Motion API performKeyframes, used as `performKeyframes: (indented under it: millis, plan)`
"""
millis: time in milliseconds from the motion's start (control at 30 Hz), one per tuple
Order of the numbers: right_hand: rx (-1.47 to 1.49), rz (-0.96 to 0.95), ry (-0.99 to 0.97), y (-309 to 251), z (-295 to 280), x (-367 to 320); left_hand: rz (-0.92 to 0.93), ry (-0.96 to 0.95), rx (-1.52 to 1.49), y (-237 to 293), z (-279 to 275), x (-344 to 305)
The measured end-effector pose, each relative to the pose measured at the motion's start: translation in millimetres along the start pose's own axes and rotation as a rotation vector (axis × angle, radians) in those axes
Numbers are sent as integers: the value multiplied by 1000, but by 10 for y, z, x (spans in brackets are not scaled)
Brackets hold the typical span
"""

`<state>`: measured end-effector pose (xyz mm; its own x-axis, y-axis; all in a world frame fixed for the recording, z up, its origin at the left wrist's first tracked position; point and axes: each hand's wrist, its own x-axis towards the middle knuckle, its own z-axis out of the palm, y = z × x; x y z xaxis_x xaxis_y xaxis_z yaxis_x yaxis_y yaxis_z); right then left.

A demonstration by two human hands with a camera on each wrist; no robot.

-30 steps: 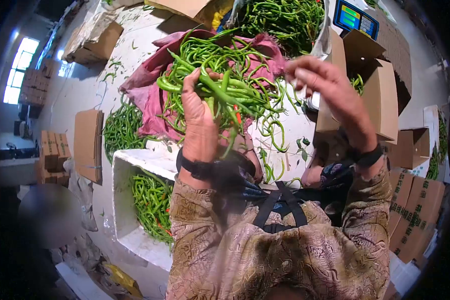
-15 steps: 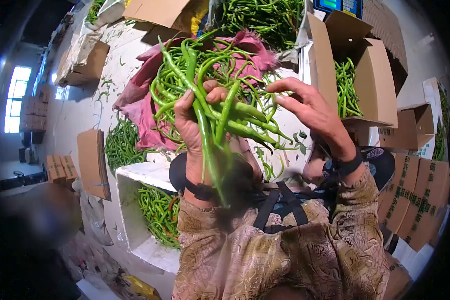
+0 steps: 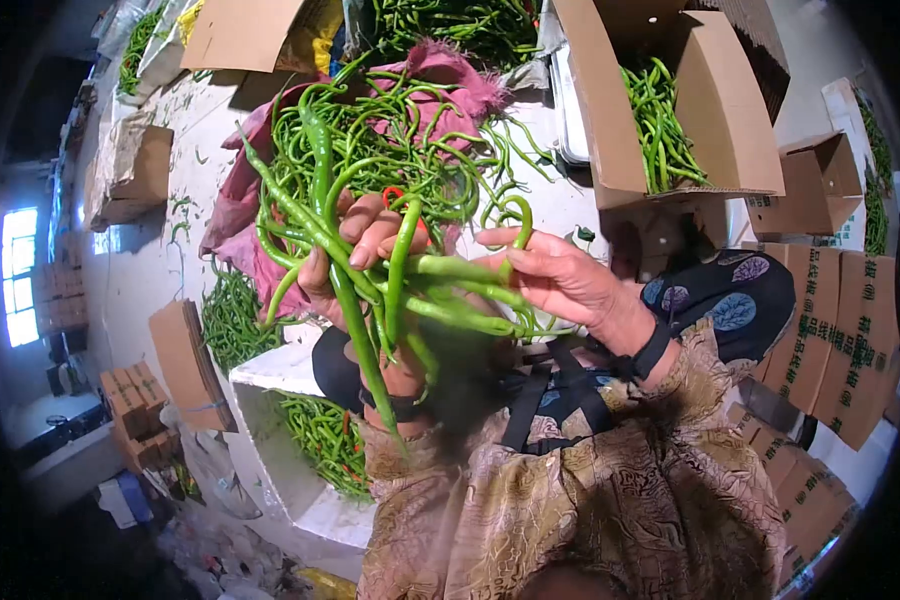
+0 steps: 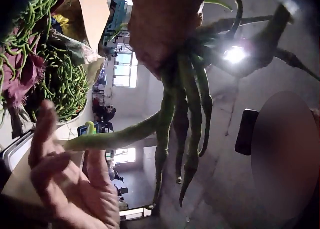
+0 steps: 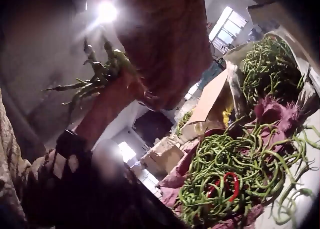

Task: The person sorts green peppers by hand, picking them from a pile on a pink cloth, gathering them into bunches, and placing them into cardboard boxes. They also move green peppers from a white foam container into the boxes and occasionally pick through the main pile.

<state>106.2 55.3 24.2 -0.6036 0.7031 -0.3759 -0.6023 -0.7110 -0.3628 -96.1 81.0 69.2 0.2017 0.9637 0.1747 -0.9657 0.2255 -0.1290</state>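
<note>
In the head view my left hand [image 3: 368,232] grips a bunch of long green chili peppers [image 3: 320,235], fingers and thumb wrapped round the middle. Their ends stick out on both sides and hang below the fist, as the left wrist view also shows for the drooping peppers [image 4: 187,124]. Close on the right, my right hand [image 3: 575,285] pinches a curved green chili pepper [image 3: 519,222] between thumb and forefinger, beside the bunch's tips. Beneath both hands lies a pile of green peppers [image 5: 220,159] on a pink cloth [image 3: 232,225], with a red pepper [image 5: 234,189] among them.
An open cardboard box [image 3: 735,120] partly filled with green peppers stands at the right. A white foam crate [image 3: 255,440] of peppers is at lower left, beside a loose pepper heap [image 3: 235,320]. Stacked cartons [image 3: 850,340] stand far right.
My right hand has come in from near the cardboard box to the bunch and now pinches a pepper. The left hand keeps its grip, lifted nearer the camera. The head view has shifted.
</note>
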Motion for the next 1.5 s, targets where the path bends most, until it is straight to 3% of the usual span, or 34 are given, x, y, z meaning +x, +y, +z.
performKeyframes:
  millis: [67,200,333,467,600,633,767,833,867,933,967,1000,1033,1067,1100,1133,1167,1200,1233,1267,1333,1400,1500]
  plan:
    - [100,-27,-53,8,45,-27,-24,-20,37,48,-24,-6]
    - [-234,-324,132,-347,97,-146,65,30,90,74,-21,-39]
    - [-375,-412,192,-636,55,-288,132,82,204,67,-54,-42]
    - [-552,-526,208,-1045,186,-425,100,93,93,-37,-46,-15]
    - [-804,-707,259,-1823,196,-683,64,81,18,-99,-62,15]
    - [-1041,-794,360,-2020,235,-750,73,80,76,-102,-103,18]
    - [-1180,-822,510,-2807,-176,-853,52,122,110,-211,-124,38]
    - [-1527,-744,682,-2963,-321,-814,74,148,192,-277,-131,25]
    - [-1762,-791,902,-2881,-366,-763,65,150,217,-314,-119,25]
    - [-2529,-1305,770,-2750,-445,-667,32,147,276,-346,-127,32]
    - [-2224,-1011,792,-2509,-204,-671,29,156,289,-364,-150,26]
    - [-1925,-895,704,-2223,24,-609,23,157,281,-394,-162,11]
    - [-1722,-755,569,-1978,68,-538,31,203,321,-435,-168,-2]
    - [-1401,-456,400,-1690,169,-508,31,242,358,-487,-179,6]
    - [-1468,-208,454,-1399,418,-434,13,260,370,-523,-188,0]
    - [-1417,-198,248,-1137,327,-338,-17,238,385,-530,-261,0]
    - [-1341,26,218,-994,480,-306,-28,264,441,-556,-285,-6]
    - [-1339,80,186,-860,451,-244,-38,293,501,-574,-303,-23]
    - [-1152,-5,166,-764,411,-240,-71,308,432,-581,-347,-42]
    - [-1153,-11,179,-748,347,-244,-81,336,379,-595,-345,-55]
    - [-871,31,196,-734,260,-232,-87,305,427,-587,-386,-39]
    - [-857,72,205,-856,271,-301,-87,305,429,-580,-381,-56]
    - [-863,-86,334,-1184,287,-487,-65,240,406,-556,-349,-25]
